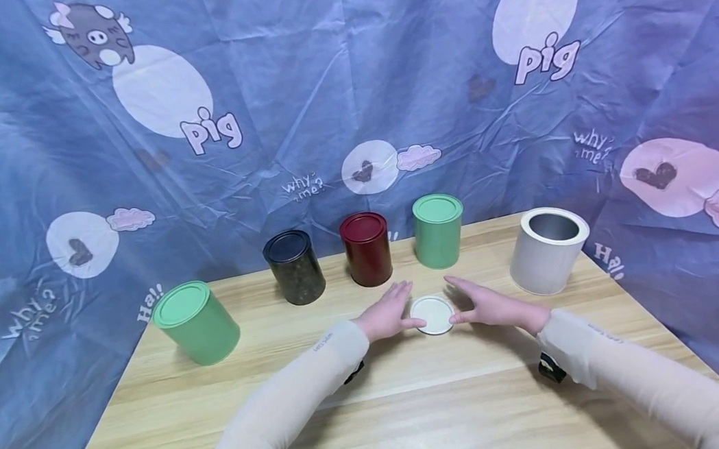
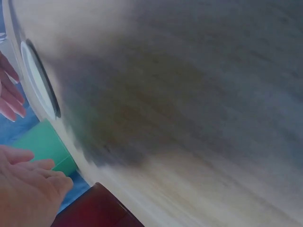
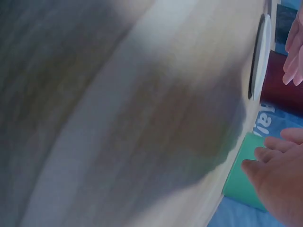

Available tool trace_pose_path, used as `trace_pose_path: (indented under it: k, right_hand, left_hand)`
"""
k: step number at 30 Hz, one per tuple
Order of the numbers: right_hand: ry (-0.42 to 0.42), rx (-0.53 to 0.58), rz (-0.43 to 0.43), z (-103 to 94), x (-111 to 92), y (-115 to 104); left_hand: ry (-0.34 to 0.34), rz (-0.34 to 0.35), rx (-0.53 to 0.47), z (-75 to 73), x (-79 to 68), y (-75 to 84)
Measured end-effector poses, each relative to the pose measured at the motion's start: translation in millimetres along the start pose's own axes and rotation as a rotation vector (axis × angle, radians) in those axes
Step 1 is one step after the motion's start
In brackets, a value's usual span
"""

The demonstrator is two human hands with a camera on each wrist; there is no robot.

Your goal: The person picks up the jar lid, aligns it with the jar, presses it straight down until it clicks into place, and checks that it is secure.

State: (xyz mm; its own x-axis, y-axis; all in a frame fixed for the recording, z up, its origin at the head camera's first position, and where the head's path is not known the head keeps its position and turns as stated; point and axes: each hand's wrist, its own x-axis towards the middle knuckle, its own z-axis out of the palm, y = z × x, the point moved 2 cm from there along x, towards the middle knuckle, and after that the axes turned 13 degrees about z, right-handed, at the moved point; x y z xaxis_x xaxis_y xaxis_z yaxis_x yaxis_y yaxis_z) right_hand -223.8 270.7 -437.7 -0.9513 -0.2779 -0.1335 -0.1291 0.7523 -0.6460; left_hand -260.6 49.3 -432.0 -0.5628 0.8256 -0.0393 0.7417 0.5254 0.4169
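Note:
A round white lid (image 1: pixel 431 315) lies flat on the wooden table between the two hands. To its left, my left hand (image 1: pixel 388 314) has its fingers extended forward and its thumb pointing at the lid's near rim. My right hand (image 1: pixel 486 304) mirrors it on the other side, thumb at the right rim. Whether the thumbs touch the lid cannot be told. Both wrist views show the lid (image 2: pixel 40 80) beyond relaxed, straight fingers. Behind the hands stand a dark red can (image 1: pixel 367 255) and a green can (image 1: pixel 438 237), both with lids on.
A white can (image 1: pixel 543 258) with an open top stands at the right. A black lidded can (image 1: pixel 297 273) is left of the red one, and a second green lidded can (image 1: pixel 202 330) stands near the table's left edge. Blue printed cloth (image 1: pixel 289 84) hangs behind the table (image 1: pixel 470 410).

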Motion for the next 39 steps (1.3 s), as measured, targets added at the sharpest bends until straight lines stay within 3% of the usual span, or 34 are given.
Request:
trace_pose_path:
  k: [11,21,29,39]
  right_hand:
    - [-0.042,-0.025,0.006,12.0,1,1]
    - [-0.056,-0.071,-0.021,16.5,3,5]
    - [-0.040,-0.108,-0.019,16.9,5,2]
    - [-0.041,-0.135,-0.016,19.3,5,-5]
  left_hand:
    - [-0.050,0.043,0.084,8.4,3.2,-0.9]
    - [-0.101,-0.007,0.102,14.5,4.7,-0.8]
    - [-0.109,-0.025,0.148,15.5,5.7,-0.8]
    - [-0.110,-0.043,0.122,14.3,4.6,-2.3]
